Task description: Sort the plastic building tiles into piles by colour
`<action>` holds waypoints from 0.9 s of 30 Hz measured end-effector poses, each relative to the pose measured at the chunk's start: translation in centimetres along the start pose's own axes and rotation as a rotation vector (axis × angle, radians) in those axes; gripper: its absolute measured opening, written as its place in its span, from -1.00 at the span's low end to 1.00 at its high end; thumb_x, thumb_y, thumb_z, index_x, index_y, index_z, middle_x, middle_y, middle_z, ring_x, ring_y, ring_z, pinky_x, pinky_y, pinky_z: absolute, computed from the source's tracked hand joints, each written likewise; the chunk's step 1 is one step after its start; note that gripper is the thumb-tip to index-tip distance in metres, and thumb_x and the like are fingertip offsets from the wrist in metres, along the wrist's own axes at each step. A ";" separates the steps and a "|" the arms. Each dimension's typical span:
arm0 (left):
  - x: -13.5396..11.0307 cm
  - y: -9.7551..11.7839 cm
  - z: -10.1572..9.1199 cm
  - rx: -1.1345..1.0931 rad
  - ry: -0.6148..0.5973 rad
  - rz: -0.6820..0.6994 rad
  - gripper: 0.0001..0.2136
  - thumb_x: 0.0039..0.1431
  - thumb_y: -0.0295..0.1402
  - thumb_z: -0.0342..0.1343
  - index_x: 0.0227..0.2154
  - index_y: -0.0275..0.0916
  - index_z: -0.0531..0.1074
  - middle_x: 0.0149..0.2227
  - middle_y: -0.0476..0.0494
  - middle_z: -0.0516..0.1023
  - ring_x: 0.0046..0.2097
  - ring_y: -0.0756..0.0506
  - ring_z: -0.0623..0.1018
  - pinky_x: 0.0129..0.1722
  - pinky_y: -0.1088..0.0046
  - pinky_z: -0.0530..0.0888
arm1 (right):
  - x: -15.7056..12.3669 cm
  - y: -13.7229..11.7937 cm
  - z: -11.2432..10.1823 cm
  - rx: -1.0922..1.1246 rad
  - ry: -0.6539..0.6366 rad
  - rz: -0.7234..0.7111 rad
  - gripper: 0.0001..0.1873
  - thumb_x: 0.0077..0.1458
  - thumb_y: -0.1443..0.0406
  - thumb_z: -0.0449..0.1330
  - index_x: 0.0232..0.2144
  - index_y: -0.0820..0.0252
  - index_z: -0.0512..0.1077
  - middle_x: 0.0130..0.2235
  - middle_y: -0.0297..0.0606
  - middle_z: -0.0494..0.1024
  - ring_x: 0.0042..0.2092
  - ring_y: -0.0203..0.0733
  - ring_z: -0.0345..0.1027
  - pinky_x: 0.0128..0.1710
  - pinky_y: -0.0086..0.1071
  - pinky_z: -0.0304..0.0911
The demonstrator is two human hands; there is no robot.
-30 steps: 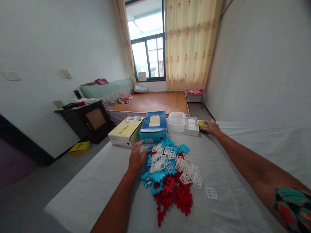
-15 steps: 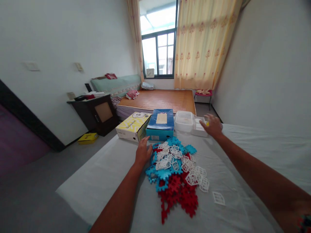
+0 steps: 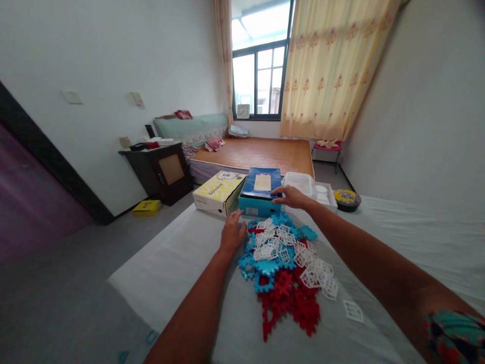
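Observation:
A heap of interlocking plastic pieces (image 3: 285,268), blue, red and white, lies on the grey-covered table (image 3: 182,268). My left hand (image 3: 232,233) rests flat at the heap's left edge, fingers stretched out, touching the blue pieces. My right hand (image 3: 290,196) reaches across to the blue box (image 3: 260,192) behind the heap, fingers spread on its near right corner. One white grid piece (image 3: 352,310) lies apart to the right.
Along the table's far edge stand a yellow and white box (image 3: 217,190), a clear plastic container (image 3: 300,182), a white tray (image 3: 326,194) and a yellow-topped round dish (image 3: 346,199). Beyond are a bed (image 3: 257,154), a dark cabinet (image 3: 161,172) and a red stool (image 3: 328,149).
My right hand left the yellow-topped dish at the far right and swung left onto the blue box. My left hand stayed at the heap's left edge. The view shifted.

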State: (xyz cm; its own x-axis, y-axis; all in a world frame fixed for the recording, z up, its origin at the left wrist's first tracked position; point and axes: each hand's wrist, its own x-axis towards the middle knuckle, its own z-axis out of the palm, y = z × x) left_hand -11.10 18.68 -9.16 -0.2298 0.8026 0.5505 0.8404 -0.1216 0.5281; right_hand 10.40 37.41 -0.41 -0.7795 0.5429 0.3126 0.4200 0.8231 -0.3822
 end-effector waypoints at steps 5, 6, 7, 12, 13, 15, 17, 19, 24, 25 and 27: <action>0.1 0.3 0.1 -0.008 -0.018 0.009 -0.62 0.17 -0.44 0.01 0.07 -0.26 0.35 0.05 -0.25 0.42 0.13 -0.19 0.40 0.16 0.17 0.36 | 0.1 -0.2 -0.8 -0.093 0.174 0.150 -0.71 0.18 0.20 0.03 -0.33 0.13 0.54 -0.39 -0.27 0.60 -0.28 -0.13 0.47 -0.23 -0.34 0.27; 0.1 0.2 0.1 -0.008 -0.018 0.010 -0.62 0.17 -0.44 0.01 0.07 -0.26 0.35 0.04 -0.25 0.43 0.13 -0.19 0.40 0.16 0.17 0.36 | 0.2 -0.3 -0.9 -0.124 0.276 0.199 -0.71 0.18 0.20 0.02 -0.33 0.14 0.53 -0.40 -0.24 0.59 -0.29 -0.11 0.46 -0.24 -0.34 0.27; 0.0 0.2 0.0 -0.007 -0.016 0.011 -0.62 0.17 -0.44 0.01 0.07 -0.25 0.35 0.04 -0.24 0.43 0.13 -0.18 0.40 0.15 0.17 0.36 | 0.2 -0.2 -1.3 -0.132 0.390 0.256 -0.70 0.18 0.19 0.00 -0.32 0.15 0.51 -0.39 -0.20 0.58 -0.29 -0.10 0.46 -0.25 -0.34 0.27; -0.4 -0.4 -0.5 -0.002 0.007 -0.006 -0.66 0.20 -0.41 -0.01 0.05 -0.26 0.36 0.00 -0.25 0.46 0.07 -0.17 0.45 0.10 0.19 0.41 | -1.5 0.9 -4.9 0.172 0.867 0.512 -0.70 0.18 0.16 -0.02 -0.26 0.20 0.43 -0.42 -0.25 0.50 -0.41 -0.21 0.41 -0.36 -0.38 0.31; -0.3 -0.5 -0.7 -0.003 0.019 -0.012 -0.67 0.21 -0.40 -0.02 0.04 -0.27 0.37 -0.01 -0.26 0.47 0.04 -0.16 0.47 0.07 0.20 0.43 | -2.5 1.1 -5.7 0.259 0.947 0.525 -0.70 0.16 0.15 0.00 -0.26 0.20 0.42 -0.42 -0.29 0.47 -0.43 -0.24 0.39 -0.40 -0.40 0.32; 0.1 -0.6 -1.4 0.002 0.059 -0.022 -0.68 0.23 -0.37 -0.03 0.02 -0.28 0.38 -0.03 -0.25 0.48 -0.02 -0.15 0.50 0.02 0.22 0.46 | -5.3 0.9 -7.1 0.442 1.079 0.509 -0.71 0.12 0.11 0.06 -0.27 0.18 0.39 -0.41 -0.36 0.42 -0.45 -0.32 0.35 -0.45 -0.44 0.33; 1.2 -0.3 -2.5 0.034 0.110 -0.020 -0.70 0.25 -0.34 -0.04 0.00 -0.27 0.39 -0.06 -0.25 0.50 -0.06 -0.14 0.52 0.00 0.24 0.46 | -8.9 0.3 -7.9 0.641 1.158 0.479 -0.72 0.05 0.08 0.15 -0.30 0.16 0.38 -0.39 -0.41 0.39 -0.45 -0.38 0.31 -0.48 -0.51 0.34; 3.2 0.2 -3.7 0.106 0.129 -0.019 -0.69 0.27 -0.32 -0.06 0.00 -0.28 0.40 -0.07 -0.25 0.52 -0.07 -0.14 0.52 0.01 0.27 0.44 | -13.0 -0.4 -8.1 0.856 1.183 0.488 -0.73 -0.04 0.12 0.24 -0.34 0.15 0.37 -0.39 -0.44 0.38 -0.45 -0.43 0.29 -0.51 -0.58 0.33; 10.1 1.8 -5.2 0.456 -0.196 -0.123 -0.64 0.30 -0.33 -0.12 0.07 -0.31 0.35 0.00 -0.33 0.52 0.01 -0.16 0.51 -0.01 0.35 0.41 | -23.2 -0.2 -6.7 1.279 1.105 0.648 -0.79 -0.14 0.25 0.33 -0.38 0.09 0.42 -0.31 -0.44 0.48 -0.41 -0.40 0.38 -0.50 -0.60 0.43; 11.4 2.0 -5.0 0.491 -0.256 -0.140 -0.67 0.27 -0.32 -0.08 0.02 -0.31 0.40 -0.04 -0.35 0.54 0.00 -0.19 0.52 -0.03 0.34 0.42 | -24.8 0.3 -6.3 1.318 1.097 0.702 -0.83 -0.11 0.26 0.31 -0.38 0.07 0.44 -0.29 -0.42 0.50 -0.40 -0.39 0.40 -0.49 -0.59 0.44; 13.6 2.2 -4.3 0.535 -0.344 -0.174 -0.72 0.20 -0.32 0.02 -0.10 -0.32 0.48 -0.09 -0.40 0.56 -0.02 -0.25 0.54 -0.07 0.31 0.43 | -27.7 1.3 -5.5 1.367 1.096 0.816 -0.89 -0.04 0.28 0.26 -0.37 0.04 0.49 -0.27 -0.39 0.54 -0.41 -0.37 0.44 -0.49 -0.60 0.46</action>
State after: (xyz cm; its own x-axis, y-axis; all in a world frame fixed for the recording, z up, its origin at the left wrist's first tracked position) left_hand -14.48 26.82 2.30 -0.2885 0.9361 0.2011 0.9537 0.2622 0.1476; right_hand 35.08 24.32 -4.75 0.2005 0.9685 -0.1476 -0.5395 -0.0167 -0.8418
